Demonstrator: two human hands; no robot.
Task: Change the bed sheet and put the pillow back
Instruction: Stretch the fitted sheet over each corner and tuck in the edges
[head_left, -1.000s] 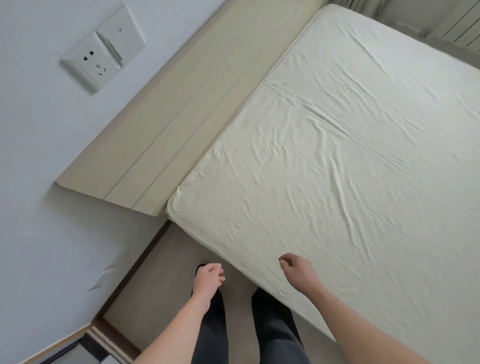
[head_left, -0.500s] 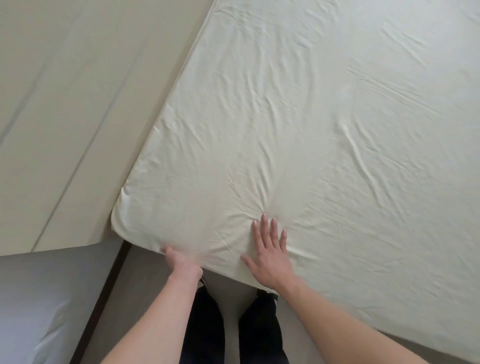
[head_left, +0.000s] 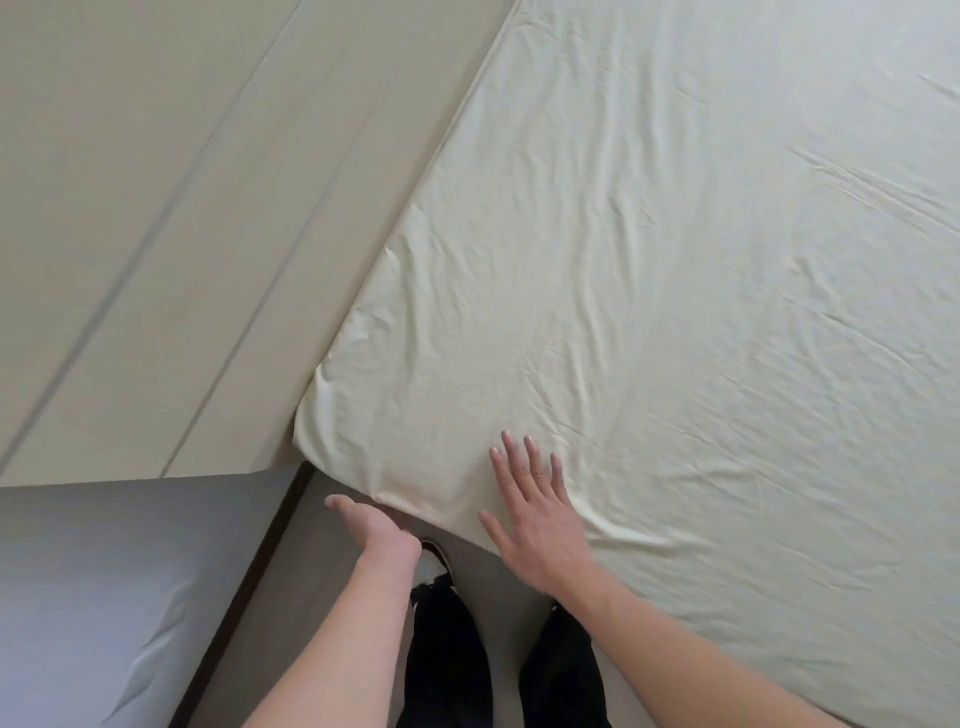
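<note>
A: Head view, nearest first. Dark trouser legs (head_left: 452, 654) and one shoe (head_left: 434, 558) on the floor strip (head_left: 311, 597) beside the bed.

B: Hands?

A: Left hand (head_left: 371, 525) sits at the mattress corner, just under the sheet's hanging edge, thumb out. Its fingers are hidden below the fabric, so can't tell if they grip the hem or only reach for it. Right hand (head_left: 535, 514) lies flat on top, fingers spread and straight, holding nothing.

B: Why that split?

A: My read: the right pins the bed sheet (head_left: 649, 312) so it won't slide while the left works the corner (head_left: 332, 431) at the hem, tucking or freeing it.

B: Where's the sheet?

A: Cream, spread over the whole mattress, creased, wrapped round the near corner. No pillow in frame.

B: Edges, room?

A: Tight. Corner butts against the beige headboard (head_left: 182, 234); the gap there is a dark sliver. Grey wall (head_left: 104, 597) and dark skirting (head_left: 249, 587) close the left side. Free space is only the narrow floor strip and the open mattress top, further right.
</note>
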